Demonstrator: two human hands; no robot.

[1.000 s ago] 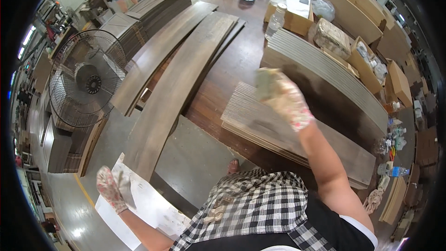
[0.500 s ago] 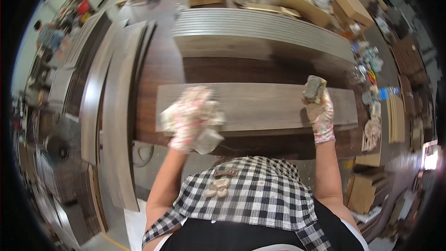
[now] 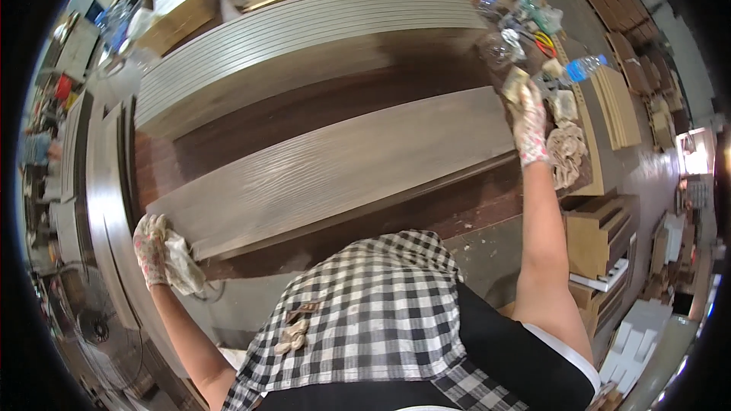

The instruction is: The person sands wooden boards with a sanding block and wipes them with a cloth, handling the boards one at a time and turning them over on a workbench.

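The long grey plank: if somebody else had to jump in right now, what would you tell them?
Left hand: gloved, holds a crumpled cloth at the left end of the grey plank.
Right hand: gloved, grips a small block at the plank's right end.
The plank lies flat on the dark worktable, a stack of similar planks behind it.
How much of the surface is finished cannot be told.

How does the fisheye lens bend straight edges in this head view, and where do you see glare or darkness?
Head view: the long grey plank and the stacked boards behind it bow into arcs; the left hand and right hand at its ends look stretched apart; a black ring frames the picture; a bright window at the right rim is blown out.
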